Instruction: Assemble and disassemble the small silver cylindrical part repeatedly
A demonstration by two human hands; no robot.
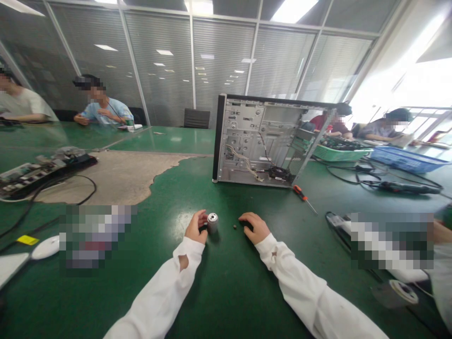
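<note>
White sleeves (164, 282) lead my view to two bare hands above the green table (226, 301). The left hand (195, 228) has its fingers loosely curved, thumb parted, beside a metal cylinder (212, 223); I cannot tell whether they touch it, but they do not enclose it. The cylinder stands upright just inside the left fingertips, probably because its flat end gives it a steady footing, with the holed top facing up. The right hand (257, 228) is half open, fingers arched and thumb apart; I see nothing in its grasp, though the palm is hidden. A tiny dark piece (235, 227) lies just inside its fingertips, between the hands, where I judge either could reach it.

The gap between the hands gives me sideways room. Beyond the right fingers, a screwdriver (302, 194) lies slantwise, its handle close to the lower edge of the computer case (261, 141). That case stands with its open side towards me, so its metal rim limits forward reach. Beyond the left fingers, a ragged edge borders a brown patch (120, 172).
</note>
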